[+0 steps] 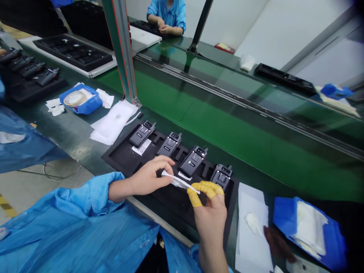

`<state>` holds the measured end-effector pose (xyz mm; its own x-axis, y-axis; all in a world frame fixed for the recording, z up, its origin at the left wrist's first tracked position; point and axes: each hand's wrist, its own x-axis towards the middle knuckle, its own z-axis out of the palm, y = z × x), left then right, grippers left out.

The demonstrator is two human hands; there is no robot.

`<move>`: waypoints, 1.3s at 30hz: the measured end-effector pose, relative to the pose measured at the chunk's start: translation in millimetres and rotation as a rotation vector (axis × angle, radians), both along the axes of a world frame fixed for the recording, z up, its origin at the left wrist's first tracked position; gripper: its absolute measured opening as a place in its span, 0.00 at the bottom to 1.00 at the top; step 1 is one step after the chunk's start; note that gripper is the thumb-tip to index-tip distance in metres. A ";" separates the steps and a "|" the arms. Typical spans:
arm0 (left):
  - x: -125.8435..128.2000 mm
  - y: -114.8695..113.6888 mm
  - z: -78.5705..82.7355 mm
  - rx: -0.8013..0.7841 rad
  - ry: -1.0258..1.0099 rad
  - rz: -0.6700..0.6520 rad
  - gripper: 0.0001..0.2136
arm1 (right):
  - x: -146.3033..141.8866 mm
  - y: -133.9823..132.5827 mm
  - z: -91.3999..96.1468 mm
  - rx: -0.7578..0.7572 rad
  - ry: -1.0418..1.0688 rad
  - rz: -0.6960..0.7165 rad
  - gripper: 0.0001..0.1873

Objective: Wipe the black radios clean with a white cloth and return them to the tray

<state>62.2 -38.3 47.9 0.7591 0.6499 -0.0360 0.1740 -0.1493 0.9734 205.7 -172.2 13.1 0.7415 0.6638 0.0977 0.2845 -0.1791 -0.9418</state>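
My left hand (146, 176) pinches one end of a thin, folded white cloth (182, 181) between thumb and fingers. The other end is held by my right hand (210, 206), whose thumb and fingertips wear yellow finger cots (209, 187). The cloth is stretched level above a black foam tray (125, 155). Several black two-way radios lie in that tray, face down with stubby antennas: the leftmost radio (142, 133), a second radio (170, 145), a third radio (193, 161) and the rightmost radio (221, 176), partly behind my right fingers. A printed white label (141, 147) shows beside the leftmost one.
White sheets (113, 121) and a blue box (92, 102) with a tape roll are left of the tray. More white paper (251, 223) and a blue holder of cloths (309, 227) stand right. Behind runs a green partition (182, 113); a co-worker (167, 17) sits beyond.
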 end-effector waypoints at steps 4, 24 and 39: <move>8.3 2.3 -0.8 -0.527 0.021 -0.063 0.10 | 10.1 11.8 9.6 0.073 0.547 0.175 0.13; 24.1 3.7 -3.1 -0.312 0.109 -0.263 0.15 | 27.6 21.6 33.9 0.024 0.373 0.247 0.14; 10.0 -1.7 13.7 -0.162 0.048 -0.212 0.15 | 27.4 23.4 39.8 0.001 0.216 0.307 0.13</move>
